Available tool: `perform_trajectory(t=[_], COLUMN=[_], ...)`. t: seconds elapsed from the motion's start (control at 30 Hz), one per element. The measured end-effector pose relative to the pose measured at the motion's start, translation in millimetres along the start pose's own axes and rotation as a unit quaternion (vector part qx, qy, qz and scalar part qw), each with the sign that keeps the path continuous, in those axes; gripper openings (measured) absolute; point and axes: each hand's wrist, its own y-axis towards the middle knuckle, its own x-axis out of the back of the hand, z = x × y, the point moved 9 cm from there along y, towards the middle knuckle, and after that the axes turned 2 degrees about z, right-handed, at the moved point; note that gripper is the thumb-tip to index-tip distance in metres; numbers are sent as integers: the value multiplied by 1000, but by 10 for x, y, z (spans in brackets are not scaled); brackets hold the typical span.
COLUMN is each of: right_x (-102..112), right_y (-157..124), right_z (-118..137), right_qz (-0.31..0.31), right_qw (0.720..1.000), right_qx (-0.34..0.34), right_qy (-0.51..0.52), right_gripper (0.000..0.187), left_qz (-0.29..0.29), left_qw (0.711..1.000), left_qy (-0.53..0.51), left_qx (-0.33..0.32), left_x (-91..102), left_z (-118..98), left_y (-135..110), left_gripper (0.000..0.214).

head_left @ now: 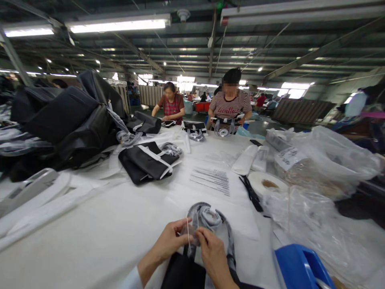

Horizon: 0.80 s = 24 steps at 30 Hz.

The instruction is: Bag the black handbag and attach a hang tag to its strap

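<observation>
In front of me on the table lies a black bag (183,273), its handle (231,241) wrapped in greyish plastic. A coiled, wrapped strap (209,218) rests just beyond my fingers. My left hand (168,243) is closed in a pinch on a small clear plastic piece (194,237), with a thin white string (188,230) at its fingertips. Pinched on the other side of that piece is my right hand (213,255), above the bag. What exactly the clear piece is cannot be made out.
Flat black bags (147,162) lie farther up the table (120,216). A black pile (66,112) rises at left. To the right are a white roll (255,182), black strips (252,194), clear plastic bags (319,224) and a blue tape dispenser (300,265). Two people work opposite.
</observation>
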Motion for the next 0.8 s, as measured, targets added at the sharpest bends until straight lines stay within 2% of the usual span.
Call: perform_trajectory(t=[0.07, 0.1, 0.13, 0.2, 0.23, 0.27, 0.33, 0.43, 0.5, 0.57, 0.67, 0.8], right_x=[-74, -100, -106, -48, 7, 77, 225, 440, 524, 531, 372, -35], right_y=[-42, -59, -70, -83, -91, -107, -175, -399, -634, -913, -1301, -1526], right_z=[54, 56, 40, -28, -70, -112, -181, -235, -245, -240, -192, -9], right_qz=[10, 11, 6, -15, -26, -35, -39, -34, -24, -8, 34, 85], right_qw=[999, 998, 998, 998, 998, 998, 997, 996, 995, 995, 996, 995], right_qx=[38, 49, 53, 42, 29, 14, -20, -65, -84, -92, -83, -44], right_qy=[-20, -28, -37, -51, -55, -58, -56, -48, -40, -24, 11, 18], right_gripper=[32, 33, 35, 36, 36, 37, 39, 39, 35, 30, 28, 38], left_qz=[16, 18, 18, 9, 2, -5, -22, -8, 37, 75, 68, 10], left_qw=[985, 960, 922, 823, 779, 747, 718, 724, 731, 729, 741, 787], left_qy=[170, 275, 381, 556, 610, 641, 652, 612, 592, 591, 599, 583], left_qx=[-24, -42, -64, -117, -145, -176, -244, -319, -337, -338, -296, -200], left_x=[-73, -116, -173, -314, -393, -470, -601, -703, -730, -721, -615, -487], left_z=[-84, -136, -194, -320, -388, -465, -634, -764, -686, -511, -212, 4], left_y=[1, -7, -22, -86, -139, -213, -429, -869, -1181, -1465, -1697, -1686], left_gripper=[51, 42, 34, 29, 28, 27, 25, 24, 20, 17, 20, 25])
